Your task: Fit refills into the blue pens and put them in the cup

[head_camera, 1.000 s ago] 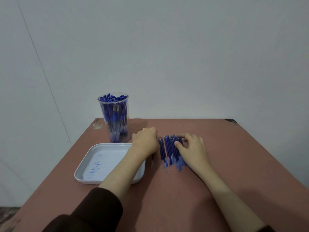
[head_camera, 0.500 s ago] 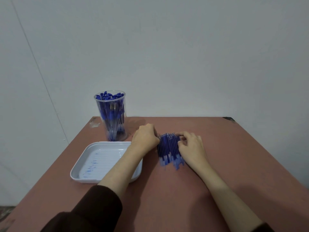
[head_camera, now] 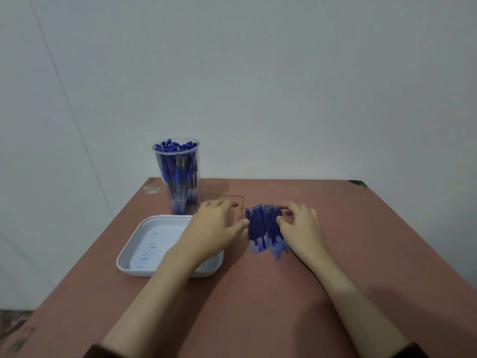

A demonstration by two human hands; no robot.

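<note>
Your table, reddish brown top

You've got a cup of pens at the back left, a white tray just in front, and refills piled mid-table.

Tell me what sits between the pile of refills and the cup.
The left hand lies on the table between the refills and the cup, its thumb at the pile's left edge. Apart from it, only bare table. The white tray sits nearer, beside that path.
</note>
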